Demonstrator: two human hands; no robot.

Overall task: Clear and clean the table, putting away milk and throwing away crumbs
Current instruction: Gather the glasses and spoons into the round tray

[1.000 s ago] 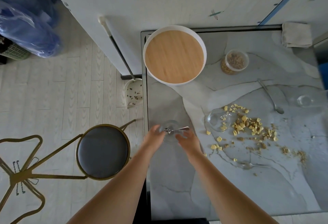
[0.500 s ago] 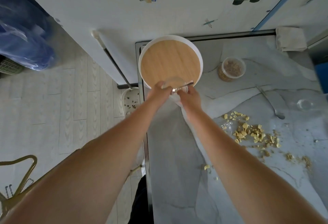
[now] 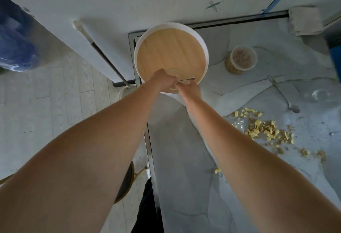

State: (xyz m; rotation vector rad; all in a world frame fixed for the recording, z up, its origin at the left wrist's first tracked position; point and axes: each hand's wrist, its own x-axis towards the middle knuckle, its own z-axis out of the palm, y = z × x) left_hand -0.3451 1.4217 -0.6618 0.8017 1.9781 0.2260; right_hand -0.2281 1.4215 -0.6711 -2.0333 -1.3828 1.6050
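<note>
A round white tray (image 3: 206, 52) with a wooden floor stands at the table's far left corner. Over its near rim my left hand (image 3: 162, 80) and my right hand (image 3: 190, 91) hold a small clear glass bowl (image 3: 175, 72), one on each side. A metal spoon (image 3: 186, 80) lies across the bowl; its handle points right. Yellow crumbs (image 3: 265, 131) lie scattered over the right part of the grey marble table (image 3: 184, 168), and one crumb (image 3: 217, 170) sits apart near my right forearm.
A lidded plastic tub of cereal (image 3: 240, 60) stands right of the tray. A second spoon (image 3: 285, 95), a clear glass dish (image 3: 322, 95) and a folded cloth (image 3: 304, 20) lie at the right. A dustpan handle (image 3: 99, 52) leans by the wall. A stool (image 3: 125, 183) stands under my left arm.
Both hands carried the glass bowl with the spoon from the table's near left edge forward to the tray, then a little further over its rim.
</note>
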